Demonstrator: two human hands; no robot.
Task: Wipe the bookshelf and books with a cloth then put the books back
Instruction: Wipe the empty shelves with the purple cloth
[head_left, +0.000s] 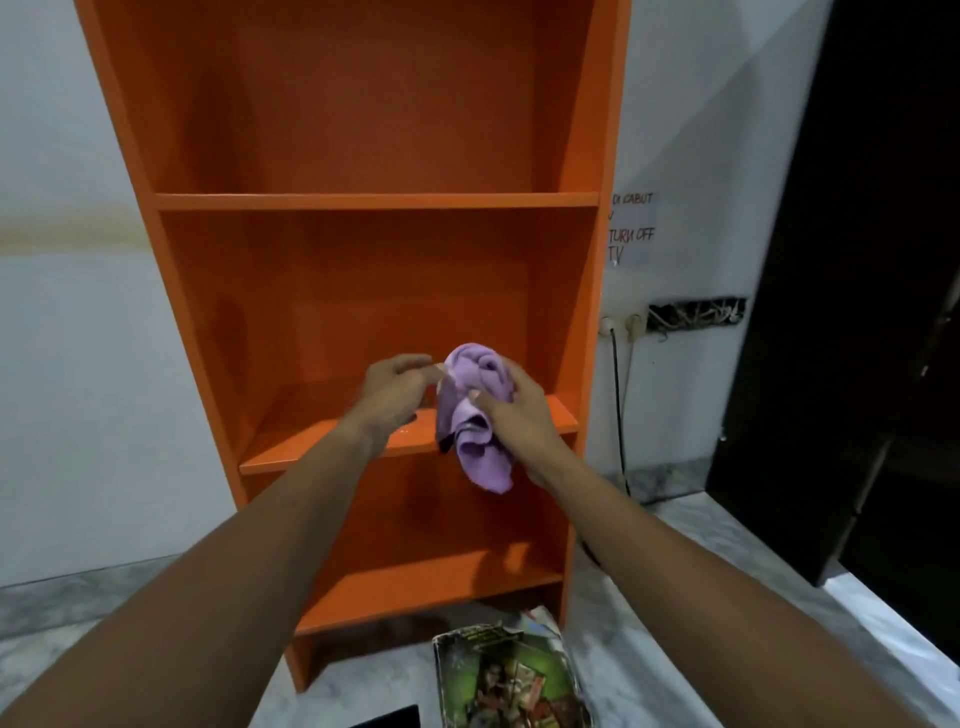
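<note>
- The cloth, purple and bunched, was held in the air in front of the orange bookshelf, just above the front edge of the middle board.
- The right hand was clamped round the bulk of the cloth, fingers curled into the folds, with a loose tail hanging below the fist.
- The left hand had its fingers curled and seemed to pinch an upper corner of the cloth. The exact contact was too blurred to be sure of.
- The board lay ahead of and slightly below both hands, its long axis running left to right across the view. The hands were about level with each other, but the right one carried the wad, so it looked the likelier hand to wipe with.
- A sideways stroke along that board would probably suit, with the shelf's side walls bounding it at each end.
- No shelf in view held anything, so the wiping looked under way or about to begin and the putting back was not yet done.
- The books lay on the marbled floor near the foot of the shelf, a green cover uppermost, well below the hands.
- A handwritten note was on the pale wall to the right, above a socket with a dark cable running down from it.
</note>
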